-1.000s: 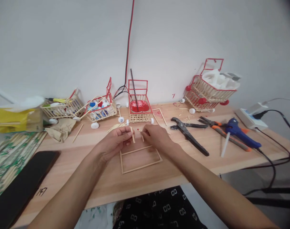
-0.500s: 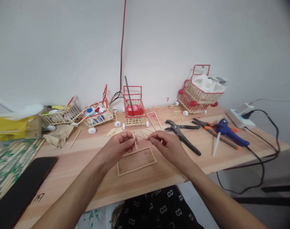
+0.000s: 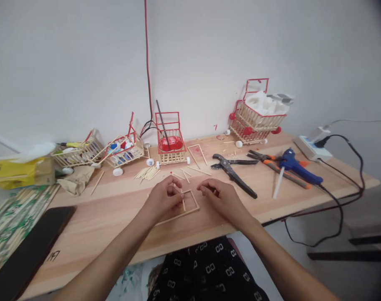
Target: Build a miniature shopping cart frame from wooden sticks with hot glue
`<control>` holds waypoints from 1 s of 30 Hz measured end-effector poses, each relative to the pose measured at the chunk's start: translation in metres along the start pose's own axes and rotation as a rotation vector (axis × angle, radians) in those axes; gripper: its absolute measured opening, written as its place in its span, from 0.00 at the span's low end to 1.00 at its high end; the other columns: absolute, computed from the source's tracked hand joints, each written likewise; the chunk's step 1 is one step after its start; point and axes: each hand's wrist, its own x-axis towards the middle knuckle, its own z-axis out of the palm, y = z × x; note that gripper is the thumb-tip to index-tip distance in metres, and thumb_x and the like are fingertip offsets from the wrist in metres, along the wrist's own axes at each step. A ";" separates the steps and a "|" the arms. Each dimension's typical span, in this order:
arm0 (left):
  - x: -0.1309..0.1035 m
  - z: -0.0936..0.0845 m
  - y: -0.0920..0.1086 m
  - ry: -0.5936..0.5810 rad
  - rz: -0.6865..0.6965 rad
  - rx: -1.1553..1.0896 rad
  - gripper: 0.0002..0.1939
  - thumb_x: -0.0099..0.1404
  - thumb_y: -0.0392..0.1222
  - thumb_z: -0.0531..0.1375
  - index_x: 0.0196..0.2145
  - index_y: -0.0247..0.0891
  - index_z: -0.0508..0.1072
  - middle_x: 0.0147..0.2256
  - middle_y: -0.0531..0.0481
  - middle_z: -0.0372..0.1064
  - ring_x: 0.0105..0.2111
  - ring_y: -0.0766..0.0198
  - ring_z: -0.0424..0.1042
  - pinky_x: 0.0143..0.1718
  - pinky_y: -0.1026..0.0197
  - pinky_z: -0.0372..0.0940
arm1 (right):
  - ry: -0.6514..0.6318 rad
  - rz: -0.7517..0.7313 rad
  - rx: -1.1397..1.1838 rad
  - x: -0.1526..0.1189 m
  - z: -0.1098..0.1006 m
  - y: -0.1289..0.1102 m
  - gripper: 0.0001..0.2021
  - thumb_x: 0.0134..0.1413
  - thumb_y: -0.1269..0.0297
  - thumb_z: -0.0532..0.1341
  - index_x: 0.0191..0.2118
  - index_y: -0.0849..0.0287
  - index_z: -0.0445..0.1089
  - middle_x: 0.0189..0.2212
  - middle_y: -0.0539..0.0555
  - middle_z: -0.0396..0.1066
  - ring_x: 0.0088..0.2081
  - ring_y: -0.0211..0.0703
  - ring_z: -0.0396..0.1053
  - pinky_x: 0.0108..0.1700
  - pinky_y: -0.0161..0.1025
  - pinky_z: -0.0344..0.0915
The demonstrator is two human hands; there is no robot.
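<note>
My left hand [image 3: 165, 199] is closed, pinching a short wooden stick [image 3: 184, 204] between thumb and fingers. That stick sits across a thin rectangular stick frame [image 3: 195, 200] lying on the table; whether it touches the frame I cannot tell. Part of the frame's left side is hidden behind the hand. Just right of the frame, my right hand [image 3: 221, 197] hovers with loosely bent fingers, and nothing shows in them. Beyond the hands lie several loose sticks [image 3: 148, 173] and an open-ended stick frame [image 3: 198, 154].
Small stick-built carts [image 3: 171, 156] line the wall, one [image 3: 256, 121] at right. Black-handled pliers [image 3: 232, 171], orange-handled pliers [image 3: 290, 177], a blue glue gun [image 3: 298, 167] and a power strip [image 3: 312, 148] lie right. A phone [image 3: 33, 246] and wrapped sticks [image 3: 14, 221] lie left.
My left hand has come down and right, bringing the short stick from above the frame onto it. My right hand has drawn slightly right and down. The view has shifted a little.
</note>
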 end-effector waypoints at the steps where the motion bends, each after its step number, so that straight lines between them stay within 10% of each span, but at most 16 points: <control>1: 0.002 0.001 -0.002 0.003 0.010 0.032 0.13 0.52 0.41 0.63 0.32 0.39 0.62 0.18 0.57 0.66 0.17 0.67 0.65 0.21 0.65 0.59 | -0.003 0.000 0.004 0.000 0.000 0.001 0.09 0.59 0.67 0.55 0.34 0.58 0.73 0.29 0.50 0.72 0.31 0.37 0.66 0.34 0.33 0.59; 21: -0.013 0.026 -0.005 0.031 0.561 0.717 0.06 0.67 0.36 0.53 0.42 0.42 0.65 0.37 0.48 0.70 0.36 0.61 0.70 0.37 0.59 0.63 | -0.055 -0.118 -0.086 -0.008 -0.009 -0.030 0.04 0.57 0.66 0.58 0.33 0.58 0.68 0.29 0.48 0.70 0.31 0.36 0.65 0.35 0.34 0.58; 30: -0.037 0.030 0.002 0.385 0.476 0.576 0.06 0.65 0.40 0.57 0.38 0.42 0.73 0.35 0.48 0.73 0.35 0.61 0.69 0.38 0.58 0.64 | 0.264 -0.094 -0.033 -0.024 0.004 -0.025 0.04 0.59 0.67 0.57 0.35 0.57 0.68 0.31 0.49 0.71 0.28 0.35 0.64 0.33 0.33 0.59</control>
